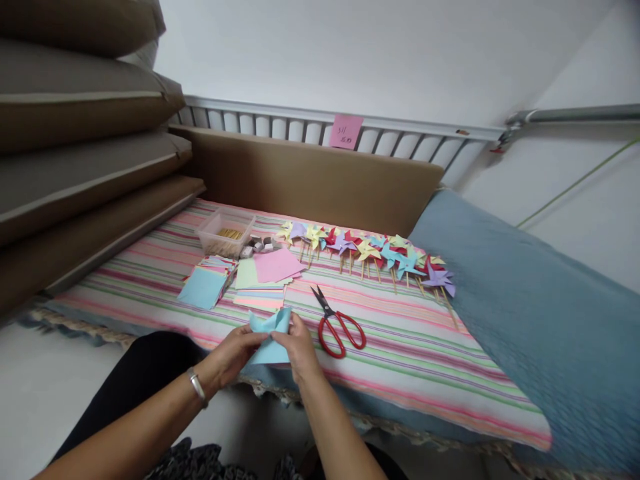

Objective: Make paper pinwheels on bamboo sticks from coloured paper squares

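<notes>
A light blue square of paper [273, 352] is held between my two hands, its upper corners bent in toward the middle. My left hand [240, 350] pinches its left side, and my right hand [299, 343] grips the right side with the thumb near the centre. Just right of my right hand lies a pair of scissors [333, 320] with red handles, blades pointing away from me. Beyond the hands rest a stack of light blue paper squares [203, 288] and a fanned pile of coloured sheets with a pink sheet [277, 265] on top.
A clear plastic box [225, 233] holds short wooden sticks, with small pieces beside it. Several paper pinwheels [367, 250] on sticks line the back of the striped cloth [400, 347]. Stacked brown cushions [90, 160] rise at left; a brown board [310, 177] stands behind.
</notes>
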Demonstrator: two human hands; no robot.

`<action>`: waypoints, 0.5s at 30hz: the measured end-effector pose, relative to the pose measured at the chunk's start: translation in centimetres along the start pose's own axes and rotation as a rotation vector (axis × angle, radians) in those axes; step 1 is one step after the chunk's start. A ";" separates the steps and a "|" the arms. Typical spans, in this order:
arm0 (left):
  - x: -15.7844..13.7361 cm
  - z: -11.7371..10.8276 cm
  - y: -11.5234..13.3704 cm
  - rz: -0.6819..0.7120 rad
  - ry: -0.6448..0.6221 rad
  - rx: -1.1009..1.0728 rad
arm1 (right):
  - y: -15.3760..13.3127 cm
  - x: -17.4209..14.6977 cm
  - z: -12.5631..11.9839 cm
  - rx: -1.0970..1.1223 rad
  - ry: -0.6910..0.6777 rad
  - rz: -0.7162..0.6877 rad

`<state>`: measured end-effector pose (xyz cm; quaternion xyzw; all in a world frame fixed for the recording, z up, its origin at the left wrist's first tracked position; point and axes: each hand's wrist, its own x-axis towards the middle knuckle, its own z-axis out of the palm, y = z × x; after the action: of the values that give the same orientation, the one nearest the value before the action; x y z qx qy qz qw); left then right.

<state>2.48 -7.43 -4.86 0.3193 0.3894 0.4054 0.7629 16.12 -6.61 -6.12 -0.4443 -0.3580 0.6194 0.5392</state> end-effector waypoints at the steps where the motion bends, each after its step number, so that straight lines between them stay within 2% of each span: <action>1: 0.2 0.1 -0.1 0.004 0.014 -0.009 | 0.0 0.0 0.0 0.004 0.002 -0.001; 6: 0.7 0.7 -0.1 0.018 0.110 0.013 | 0.0 0.0 0.2 0.006 0.006 -0.003; 11: 1.7 0.8 0.6 0.070 0.153 0.054 | -0.5 1.3 -0.1 -0.019 0.017 -0.017; 15: 4.1 -0.3 2.5 0.104 0.204 0.123 | -1.5 2.9 -1.0 -0.081 0.143 -0.110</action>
<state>2.81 -2.70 -4.38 0.3425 0.4720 0.4501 0.6763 17.54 -3.53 -5.55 -0.4884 -0.3673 0.5405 0.5783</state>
